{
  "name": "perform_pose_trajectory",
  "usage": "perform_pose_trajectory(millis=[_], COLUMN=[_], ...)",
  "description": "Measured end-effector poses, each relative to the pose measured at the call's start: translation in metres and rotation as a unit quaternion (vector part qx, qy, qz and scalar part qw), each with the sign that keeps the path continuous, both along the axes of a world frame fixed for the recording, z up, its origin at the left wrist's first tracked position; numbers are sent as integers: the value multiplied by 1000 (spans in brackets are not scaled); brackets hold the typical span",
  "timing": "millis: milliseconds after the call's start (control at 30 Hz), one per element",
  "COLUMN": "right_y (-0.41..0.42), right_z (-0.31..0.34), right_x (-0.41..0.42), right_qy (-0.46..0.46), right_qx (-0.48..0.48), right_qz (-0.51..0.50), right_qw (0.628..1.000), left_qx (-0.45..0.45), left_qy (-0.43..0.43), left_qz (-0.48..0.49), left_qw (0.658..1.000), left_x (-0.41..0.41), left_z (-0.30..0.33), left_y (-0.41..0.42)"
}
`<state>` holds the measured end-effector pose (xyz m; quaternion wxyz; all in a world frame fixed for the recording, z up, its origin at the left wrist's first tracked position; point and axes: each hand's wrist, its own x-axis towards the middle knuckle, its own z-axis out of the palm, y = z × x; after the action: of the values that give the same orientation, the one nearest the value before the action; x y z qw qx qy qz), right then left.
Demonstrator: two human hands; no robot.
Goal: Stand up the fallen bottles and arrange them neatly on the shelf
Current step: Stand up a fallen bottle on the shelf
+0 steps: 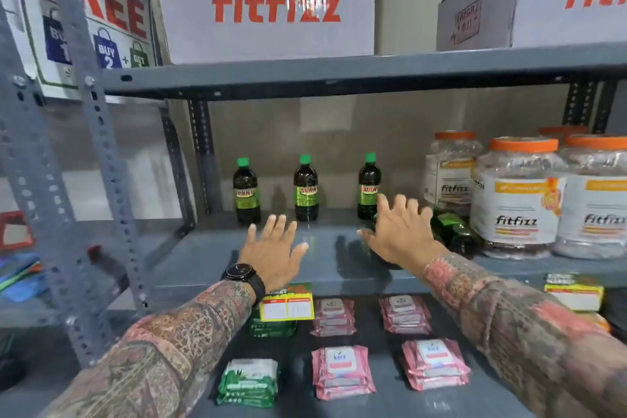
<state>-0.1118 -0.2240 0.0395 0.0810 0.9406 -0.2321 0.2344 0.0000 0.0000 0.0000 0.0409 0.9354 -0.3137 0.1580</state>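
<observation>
Dark glossy fallen bottle (454, 231) under spread, empty right hand (400, 234); left hand (274, 251) likewise splayed, empty.

Retail shop or its stockroom: grey slotted-angle steel shelving (339, 76) fills the frame, with a "BUY 2 + GET 1 FREE" promotional poster (112, 10) at upper left. Stock evidence: 2 white "fitfizz" cartons (264, 0) along the top, orange-lidded branded jars (519, 193) at right, 3 green-capped bottles (306, 188) at centre, wet-wipe packs (342, 372) at bottom. A yellow shelf price tag (286, 307) hangs at lower centre.
</observation>
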Motion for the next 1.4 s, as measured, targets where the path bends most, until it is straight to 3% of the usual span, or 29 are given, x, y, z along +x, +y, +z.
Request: perform_pose_trajectory(millis=[167, 267, 400, 633, 867, 1100, 1233, 1333, 1400], right_y=[-10, -8, 2, 52, 121, 152, 141, 128, 123], right_z=[-7, -12, -19, -20, -27, -18, -12, -18, -26], right_x=[29, 41, 50, 76, 117, 147, 161, 169, 173], right_qy=[90, 110, 86, 78, 55, 110, 108, 20, -71], right_qx=[53, 20, -3, 86, 108, 89, 219, 325, 401], right_qz=[-69, -94, -81, 33, 128, 52, 36, 105, 178], right_qw=[992, 989, 993, 993, 984, 989, 969, 940, 896], left_qx=[32, 46, 38, 38, 32, 30, 31, 26, 25], left_qy=[133, 182, 182, 205, 207, 188, 184, 187, 189], left_qz=[37, 42, 41, 56, 116, 121, 122, 120, 120], left_qw=[990, 981, 982, 976, 971, 974, 975, 975, 974], left_x=[22, 28, 32, 53, 81, 84, 86, 87, 87], left_z=[-16, -23, -33, -28, -23, -34, -36, -35, -35], left_y=[-5, -5, -3, 25, 82, 85, 85, 85, 86])
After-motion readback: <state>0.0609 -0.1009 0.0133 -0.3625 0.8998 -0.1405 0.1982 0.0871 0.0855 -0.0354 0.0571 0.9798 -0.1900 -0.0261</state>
